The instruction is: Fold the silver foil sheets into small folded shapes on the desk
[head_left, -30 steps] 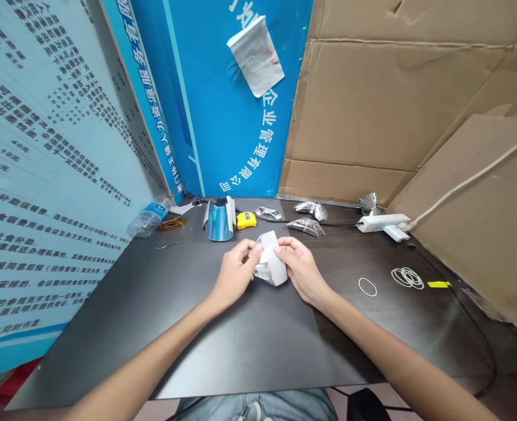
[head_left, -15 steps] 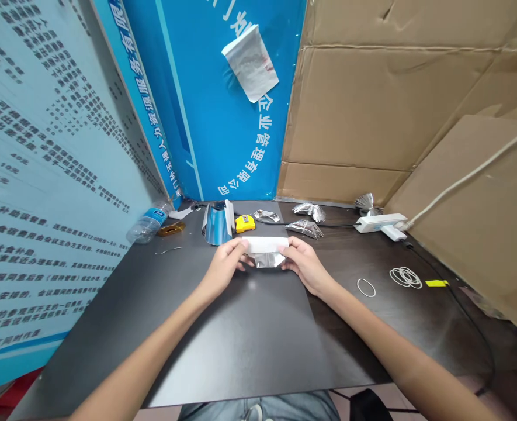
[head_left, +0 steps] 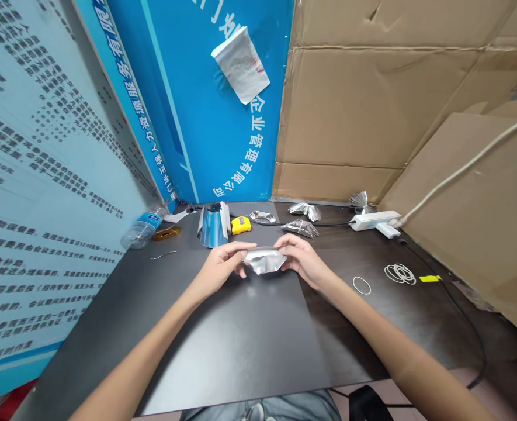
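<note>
Hands: your left hand point(head_left: 218, 264) and right hand point(head_left: 299, 261) held a crumpled silver foil strip point(head_left: 264, 260) between them | Fingers: both sets closed, pinching its ends | Place: foil above the dark tabletop point(head_left: 236, 351), just in front of the curved reflective sheet point(head_left: 212, 229) and yellow tape measure point(head_left: 240, 225) | Nearby: plastic water bottle point(head_left: 142, 229), lying on its side

Makeshift workspace, cardboard walls point(head_left: 363, 99), notice boards point(head_left: 52, 175)
</note>
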`<state>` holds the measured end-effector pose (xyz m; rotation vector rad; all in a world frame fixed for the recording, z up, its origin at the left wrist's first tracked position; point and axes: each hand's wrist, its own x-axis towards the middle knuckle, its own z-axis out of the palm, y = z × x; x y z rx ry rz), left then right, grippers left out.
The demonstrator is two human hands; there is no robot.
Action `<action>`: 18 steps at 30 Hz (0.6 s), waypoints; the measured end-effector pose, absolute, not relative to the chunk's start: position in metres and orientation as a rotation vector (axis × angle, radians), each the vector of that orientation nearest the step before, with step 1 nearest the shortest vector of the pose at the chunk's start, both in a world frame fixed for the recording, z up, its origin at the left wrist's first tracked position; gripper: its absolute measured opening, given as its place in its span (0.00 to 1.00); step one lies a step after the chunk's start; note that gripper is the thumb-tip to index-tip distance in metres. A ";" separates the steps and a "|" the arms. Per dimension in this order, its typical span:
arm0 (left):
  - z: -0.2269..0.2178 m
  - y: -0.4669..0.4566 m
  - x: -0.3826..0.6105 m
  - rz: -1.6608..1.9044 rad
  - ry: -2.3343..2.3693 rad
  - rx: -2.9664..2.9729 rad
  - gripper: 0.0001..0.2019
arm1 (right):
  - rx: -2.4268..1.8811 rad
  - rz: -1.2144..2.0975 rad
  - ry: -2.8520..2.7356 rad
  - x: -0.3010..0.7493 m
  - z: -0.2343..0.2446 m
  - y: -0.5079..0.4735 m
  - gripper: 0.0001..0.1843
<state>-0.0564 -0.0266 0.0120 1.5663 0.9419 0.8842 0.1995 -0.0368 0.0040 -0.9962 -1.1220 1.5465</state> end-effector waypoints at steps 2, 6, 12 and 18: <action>0.015 -0.027 -0.059 0.858 0.900 1.564 0.18 | -0.865 1.735 -1.096 0.207 0.010 -0.036 0.12; 0.018 -0.031 -0.060 0.757 0.830 1.585 0.16 | -0.788 2.019 -1.020 0.212 0.016 -0.037 0.30; 0.016 -0.036 -0.057 0.639 0.770 1.670 0.16 | -0.879 2.196 -1.236 0.201 0.005 -0.045 0.25; 0.019 -0.035 -0.055 0.727 0.745 1.557 0.23 | -0.931 2.117 -1.369 0.201 0.007 -0.046 0.23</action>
